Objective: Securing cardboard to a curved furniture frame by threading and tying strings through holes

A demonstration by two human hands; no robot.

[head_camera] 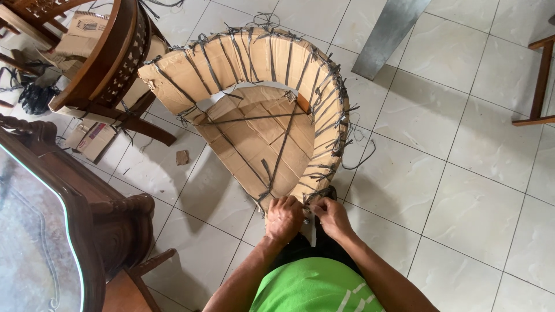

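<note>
from the head view, looking straight down: my left hand [283, 218] and right hand [330, 216] meet at the near lower edge of a chair [254, 110] wrapped in brown cardboard and bound with dark straps [272, 147]. the chair lies tipped on the white tiled floor [451, 150], its curved back arching away from me and its flat seat panel facing up toward the camera. my left fingers [287, 202] are curled and pressed together against the cardboard edge, where several straps come together. my right fingers [317, 208] are bunched and pinching something small at the same spot, just beside the left hand; i cannot tell whether it is a strap end or a tool. the two hands are almost touching. loose strap ends [358, 156] trail off the right side of the chair onto the floor.

to the left stands a dark carved wooden table [69, 231] with a glass top. beyond it, top left, a bare wooden chair [110, 63] leans over flat cardboard boxes [92, 138]. a small brown scrap [182, 157] lies on the tiles near the wrapped chair. a grey metal bar [387, 34] slants across the top, and a wooden frame [540, 81] shows at the right edge. my green shirt [312, 289] fills the bottom.
</note>
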